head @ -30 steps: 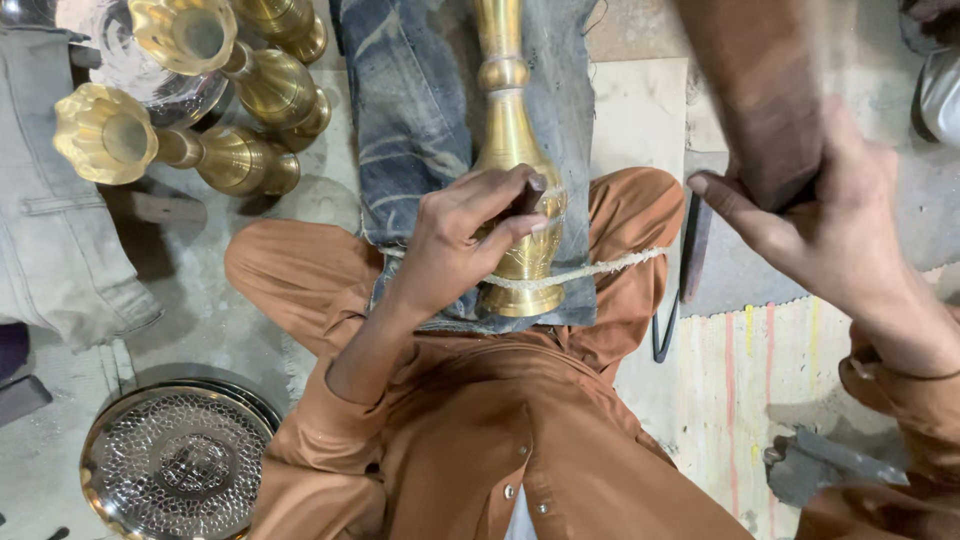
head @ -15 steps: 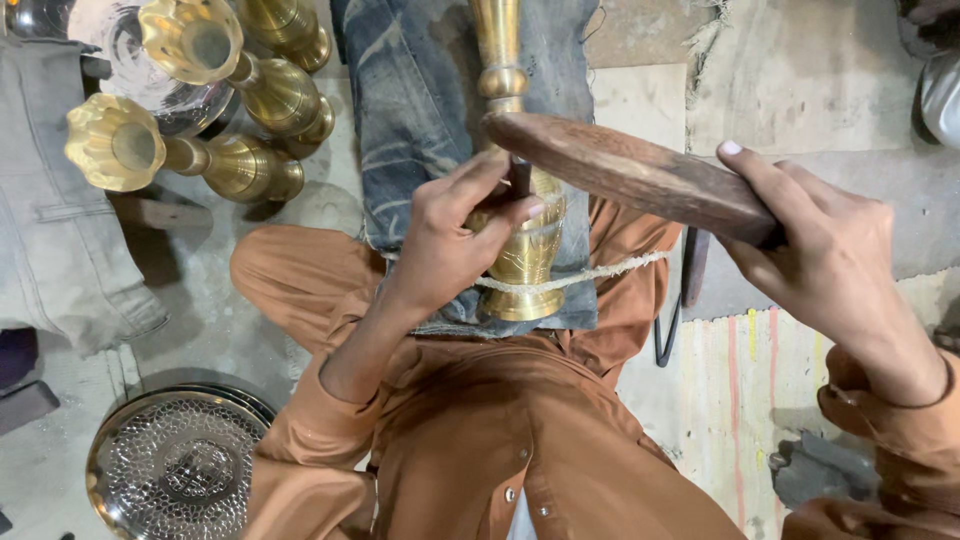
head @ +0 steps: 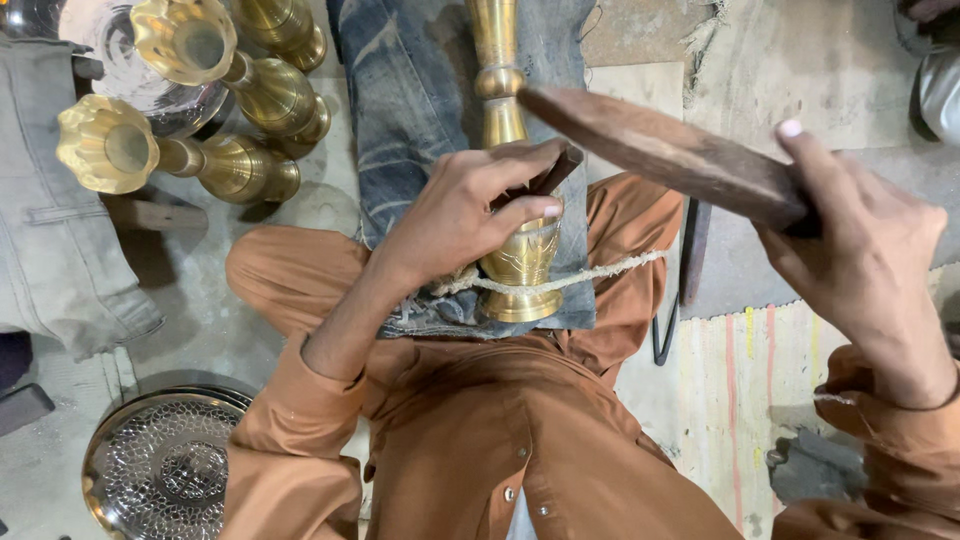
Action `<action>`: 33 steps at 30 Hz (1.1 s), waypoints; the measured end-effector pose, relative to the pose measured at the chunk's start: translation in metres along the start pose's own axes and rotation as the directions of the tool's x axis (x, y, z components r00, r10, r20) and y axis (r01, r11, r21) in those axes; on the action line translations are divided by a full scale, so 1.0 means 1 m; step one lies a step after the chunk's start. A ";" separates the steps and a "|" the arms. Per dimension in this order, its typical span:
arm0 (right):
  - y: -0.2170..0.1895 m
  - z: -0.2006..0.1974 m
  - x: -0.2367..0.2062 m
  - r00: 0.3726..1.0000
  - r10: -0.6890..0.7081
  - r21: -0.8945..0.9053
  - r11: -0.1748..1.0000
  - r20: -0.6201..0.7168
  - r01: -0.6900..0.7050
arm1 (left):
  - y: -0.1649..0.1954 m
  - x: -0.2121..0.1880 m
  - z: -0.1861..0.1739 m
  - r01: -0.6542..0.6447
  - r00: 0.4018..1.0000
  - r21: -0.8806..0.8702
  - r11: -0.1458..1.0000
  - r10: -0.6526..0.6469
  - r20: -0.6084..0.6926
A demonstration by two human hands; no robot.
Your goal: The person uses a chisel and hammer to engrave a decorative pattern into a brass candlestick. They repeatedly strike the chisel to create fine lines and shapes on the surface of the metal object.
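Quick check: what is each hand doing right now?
Left hand: closed around a small dark tool, pressed against the brass vase.
Right hand: closed on the wooden mallet, held above the vase.

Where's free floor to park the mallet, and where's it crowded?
Free: bare floor between the brass vases and the engraved tray; striped mat under the right hand. Crowded: top left vase cluster, and the lap where the left hand grips the vase.

You get even, soft daylight | sharp focus | glare on brass vases (head: 180, 110) | faint floor (head: 250, 215) shadows
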State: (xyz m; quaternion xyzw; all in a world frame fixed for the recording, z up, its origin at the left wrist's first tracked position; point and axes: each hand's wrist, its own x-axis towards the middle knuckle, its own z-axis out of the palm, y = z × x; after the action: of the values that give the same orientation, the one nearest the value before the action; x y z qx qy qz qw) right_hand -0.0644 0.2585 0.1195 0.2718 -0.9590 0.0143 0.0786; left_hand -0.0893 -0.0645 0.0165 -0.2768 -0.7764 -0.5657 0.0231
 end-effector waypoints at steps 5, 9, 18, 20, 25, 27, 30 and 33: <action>0.002 0.004 0.003 0.973 0.193 0.525 0.845 -0.129 -0.098 | 0.004 0.000 -0.001 0.008 1.000 -0.009 1.000 -0.008 0.029; 0.004 0.006 0.008 0.997 -0.069 0.003 0.998 -0.041 0.069 | 0.010 -0.002 0.001 -0.029 0.999 0.013 0.999 0.029 0.017; -0.004 0.002 0.031 0.988 0.058 0.458 0.889 -0.140 0.013 | 0.010 -0.016 0.008 0.030 0.992 0.005 1.000 -0.029 -0.125; -0.005 -0.001 0.036 0.997 -0.080 0.164 0.983 -0.014 0.081 | 0.010 -0.021 0.009 0.026 0.986 0.014 1.000 -0.023 -0.164; -0.008 -0.008 0.044 0.999 0.031 0.301 0.953 0.019 -0.035 | 0.010 -0.027 0.013 0.054 0.981 -0.002 0.999 -0.053 -0.184; -0.010 -0.009 0.047 0.984 0.141 0.226 0.960 0.111 -0.163 | 0.011 -0.030 0.017 0.004 0.971 0.055 0.998 0.009 -0.240; -0.010 -0.021 0.049 0.971 -0.237 0.039 0.971 0.007 0.237 | 0.013 -0.035 0.024 0.024 0.957 0.105 0.994 0.007 -0.289; -0.016 -0.020 0.052 0.996 -0.085 0.225 0.970 -0.019 0.087 | 0.013 -0.038 0.032 0.032 0.926 0.112 0.993 0.013 -0.378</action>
State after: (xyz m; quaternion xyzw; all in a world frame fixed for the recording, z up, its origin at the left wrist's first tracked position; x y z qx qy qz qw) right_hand -0.0965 0.2196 0.1472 0.3201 -0.9382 0.1210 0.0523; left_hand -0.0420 -0.0484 0.0024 -0.1571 -0.7904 -0.5624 0.1853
